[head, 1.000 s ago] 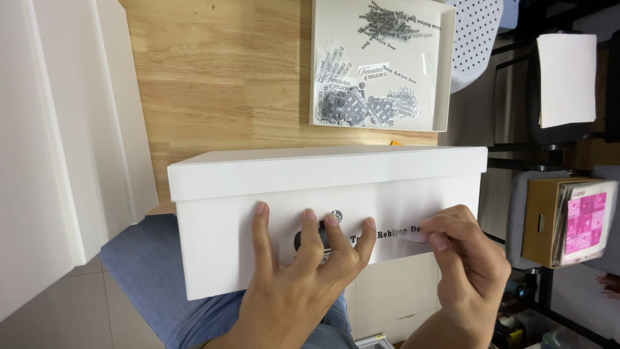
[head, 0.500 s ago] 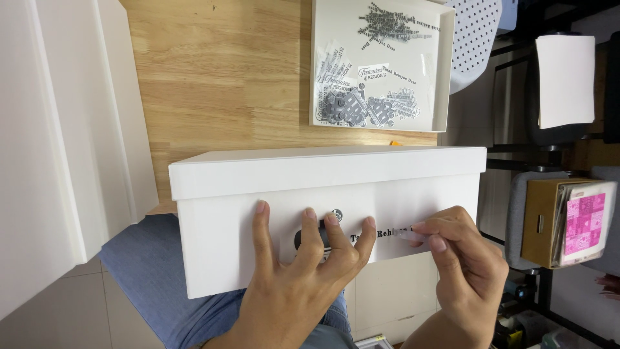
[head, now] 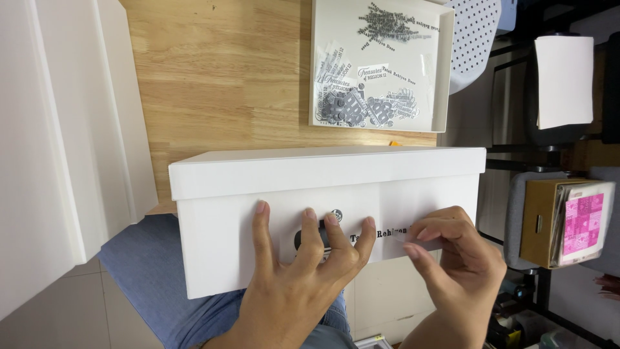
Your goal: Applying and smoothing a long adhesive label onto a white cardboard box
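A white lidded box (head: 258,174) rests against the table edge, over my lap. My left hand (head: 303,278) lies flat on its front face, fingers spread across a black-lettered sticker (head: 387,232). At the sticker's right end my right hand (head: 458,258) pinches a thin clear strip between thumb and fingertips. The left fingers hide part of the sticker's dark emblem.
A shallow white tray (head: 444,77) holding several loose grey and black stickers (head: 361,106) sits on the wooden table (head: 219,77) beyond the box. Tall white panels (head: 64,129) stand at the left. At the right is a chair with a brown folder and pink papers (head: 562,220).
My right fingers have curled tighter and shifted slightly at the sticker's right end. The left hand and the box have stayed in place.
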